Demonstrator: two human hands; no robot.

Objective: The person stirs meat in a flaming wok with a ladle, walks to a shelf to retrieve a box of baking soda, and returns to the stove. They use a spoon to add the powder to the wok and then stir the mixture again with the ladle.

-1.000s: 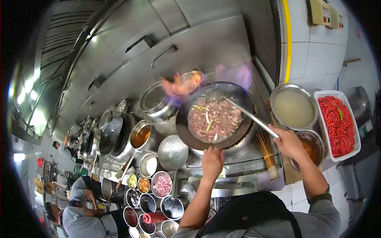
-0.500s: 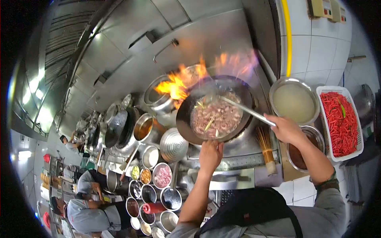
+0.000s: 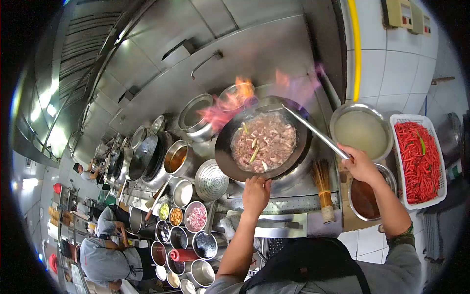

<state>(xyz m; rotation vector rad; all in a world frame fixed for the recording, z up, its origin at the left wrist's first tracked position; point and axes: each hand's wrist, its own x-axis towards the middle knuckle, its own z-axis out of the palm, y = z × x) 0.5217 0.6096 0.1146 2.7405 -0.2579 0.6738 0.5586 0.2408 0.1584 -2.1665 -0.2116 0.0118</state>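
A dark wok (image 3: 226, 164) sits tilted over the burner, holding sliced meat (image 3: 279, 139) with pale green and white pieces in liquid. My left hand (image 3: 256, 195) is closed on the wok's near edge; any handle there is hidden by the fingers. The long metal handle of a ladle (image 3: 313, 128) runs into my right hand (image 3: 361, 164), whose fingers are wrapped around its end. The ladle's head is up at the wok's far side, above the meat. Orange and purple flames rise behind the wok.
On the right stand a bowl of cloudy liquid (image 3: 362, 130), a bowl of reddish-brown sauce (image 3: 363, 198) and a white basket (image 3: 443, 183) of red chillies. A bamboo brush (image 3: 323, 188) lies near the wok. A perforated strainer (image 3: 211, 180) and several ingredient pots are left; co-workers (image 3: 110, 259) stand beyond.
The ladle's head has lifted from the meat to the wok's far side. My right hand has shifted slightly right and down. The wok has moved slightly left in view, and the flames have shrunk.
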